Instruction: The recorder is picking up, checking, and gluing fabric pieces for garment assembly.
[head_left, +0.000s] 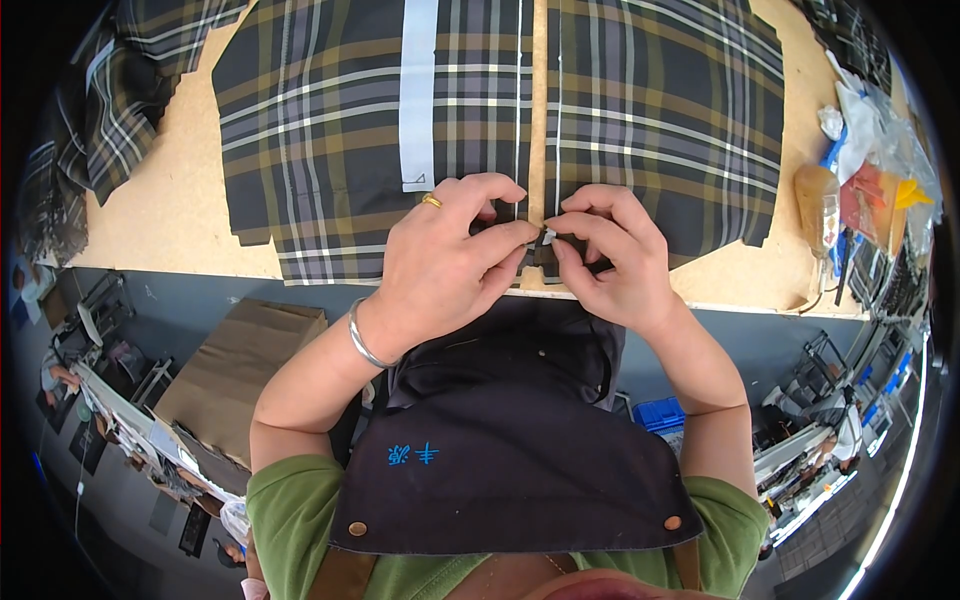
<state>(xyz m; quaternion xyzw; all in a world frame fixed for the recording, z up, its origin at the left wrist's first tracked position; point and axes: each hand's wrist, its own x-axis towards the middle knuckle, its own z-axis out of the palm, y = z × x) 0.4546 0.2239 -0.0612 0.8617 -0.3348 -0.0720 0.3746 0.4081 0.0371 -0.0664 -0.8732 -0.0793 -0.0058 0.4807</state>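
Note:
Two plaid fabric panels, the left panel (340,130) and the right panel (680,120), lie side by side on a tan worktable, with a narrow strip of tabletop between their white-edged sides. My left hand (440,250) rests over the left panel's near inner corner. Its thumb and forefinger are closed at the gap, but what they pinch is too small to make out. Opposite it, my right hand (620,260) pinches a small white piece (549,236) at the right panel's inner edge. A pale blue strip (417,100) lies along the left panel, beyond my left hand.
More plaid fabric (125,130) is heaped at the table's far left. On the right stand a tan holder (818,205), clear plastic bags (900,140) and small coloured items. A large brown carton (235,365) sits below the table's front edge, left of me. Other people work farther off.

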